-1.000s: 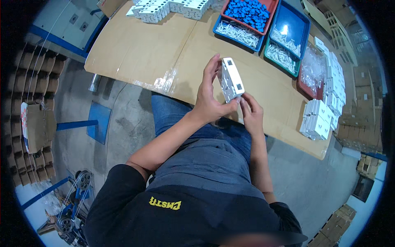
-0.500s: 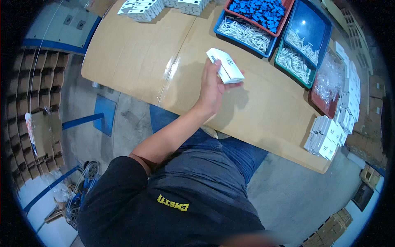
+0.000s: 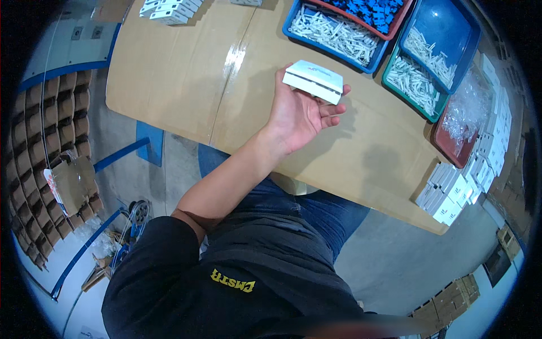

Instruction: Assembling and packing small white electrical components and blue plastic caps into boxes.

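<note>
My left hand (image 3: 299,116) reaches out over the cardboard-covered table (image 3: 180,85), palm up, with its fingers holding a white rectangular plastic part (image 3: 314,81) above the table's middle. The part lies flat across my fingertips, close to a blue tray of white pieces (image 3: 339,34). My right hand is out of view; only my left forearm crosses the frame from my dark shirt.
A red tray of blue pieces (image 3: 375,10), a blue tray (image 3: 437,37) and a green tray (image 3: 412,79) of white pieces line the far edge. A red tray of clear bits (image 3: 466,121) and stacked white parts (image 3: 449,195) sit at the right; more white parts (image 3: 166,8) at top left.
My right hand has let go of the white part and left the view. My left hand has carried the part forward over the table, turning it flat.
</note>
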Available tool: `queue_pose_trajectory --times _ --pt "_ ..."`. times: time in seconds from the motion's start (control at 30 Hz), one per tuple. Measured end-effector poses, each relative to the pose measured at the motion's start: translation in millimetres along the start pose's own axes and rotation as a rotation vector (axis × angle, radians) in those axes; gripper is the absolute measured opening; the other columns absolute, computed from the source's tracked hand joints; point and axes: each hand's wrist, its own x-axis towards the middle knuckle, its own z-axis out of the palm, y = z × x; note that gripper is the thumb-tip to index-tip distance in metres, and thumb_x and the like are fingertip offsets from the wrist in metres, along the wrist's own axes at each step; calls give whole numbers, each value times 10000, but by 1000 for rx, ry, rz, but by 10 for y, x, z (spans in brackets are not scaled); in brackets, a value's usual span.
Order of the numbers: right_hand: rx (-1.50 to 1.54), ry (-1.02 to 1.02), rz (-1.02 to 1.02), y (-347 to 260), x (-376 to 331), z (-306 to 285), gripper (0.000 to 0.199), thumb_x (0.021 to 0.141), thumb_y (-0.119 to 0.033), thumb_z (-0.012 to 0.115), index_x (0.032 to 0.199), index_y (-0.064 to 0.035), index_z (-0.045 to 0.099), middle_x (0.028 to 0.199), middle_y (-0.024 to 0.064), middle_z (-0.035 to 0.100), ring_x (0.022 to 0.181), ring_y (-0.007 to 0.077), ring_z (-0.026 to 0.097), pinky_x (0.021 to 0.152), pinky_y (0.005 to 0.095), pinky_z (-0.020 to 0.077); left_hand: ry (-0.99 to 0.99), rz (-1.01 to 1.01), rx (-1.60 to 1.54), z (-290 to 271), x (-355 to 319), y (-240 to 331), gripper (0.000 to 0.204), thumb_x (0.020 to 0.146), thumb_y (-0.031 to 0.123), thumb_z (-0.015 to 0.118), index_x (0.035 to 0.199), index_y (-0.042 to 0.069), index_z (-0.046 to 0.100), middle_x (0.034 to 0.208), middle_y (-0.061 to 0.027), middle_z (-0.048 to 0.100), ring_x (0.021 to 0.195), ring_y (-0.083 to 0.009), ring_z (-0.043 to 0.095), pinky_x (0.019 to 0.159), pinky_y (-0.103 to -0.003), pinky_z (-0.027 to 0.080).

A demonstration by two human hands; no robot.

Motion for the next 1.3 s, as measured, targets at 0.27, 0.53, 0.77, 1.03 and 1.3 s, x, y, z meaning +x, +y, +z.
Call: queue_pose_trajectory --times 0.27,0.53,0.77,1.03,1.3 --pt "-298 -163 29 30 -81 -358 265 974 -184 558 1031 46 676 935 215 693 837 331 688 756 438 520 -7 -96 -280 79 -67 -182 763 1001 628 253 1296 -14 542 1156 -187 661 823 -226 620 749 -345 551" --pt "-482 -243 -20 170 143 150 304 953 -173 566 1092 65 694 997 269 716 891 386 714 804 475 532 -161 -164 -349 -160 -328 -380 744 986 621 358 1329 -18 525 1157 -141 621 838 -203 588 767 -321 527" --pt "-397 -172 -345 -719 -153 -247 296 941 -257 598 932 2 743 836 226 714 814 325 720 764 414 534 -383 -192 -306 -151 -975 -823 671 972 517 426 1411 13 474 1192 -148 586 873 -228 565 801 -340 508" --pt "537 -70 -864 -2438 -1117 -285 299 1063 -211 524 1243 -1 638 1099 79 709 997 177 666 867 302 519 -359 245 335 -24 -1774 -1187 701 962 534 431 1485 67 418 1308 -206 593 1154 -294 612 904 -427 529" --pt "653 -203 -1111 -2907 -1673 -179 427 1049 -239 562 1424 -36 525 1273 137 634 1200 200 585 987 316 480 -383 1048 1099 -4 -2011 -1226 1011 711 83 794 1557 66 240 1454 -164 420 1393 -302 433 1129 -431 411"
